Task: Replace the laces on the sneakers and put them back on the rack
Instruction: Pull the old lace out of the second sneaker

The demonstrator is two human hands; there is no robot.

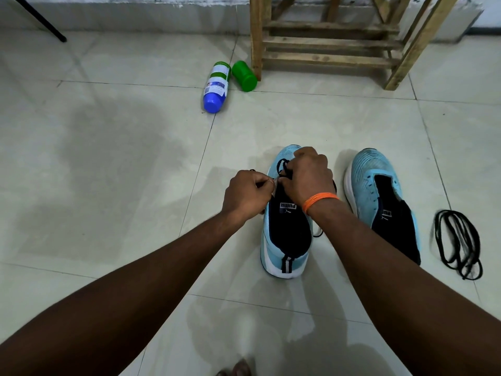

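Black lace (283, 165) is pinched in the curled fingers of the right hand (307, 176) over the front of the nearer light-blue Puma sneaker (284, 240). The left hand (248, 195) is curled tight at that shoe's left edge, a short bit of lace showing above its knuckles. The second sneaker (379, 196) stands just to the right on the tiled floor (108, 158) beside a loose lace bundle (458, 242), and the wooden rack (325, 44) stands well beyond, a blue-and-white bottle (215, 86) and green cap (244, 76) lying by its leg.
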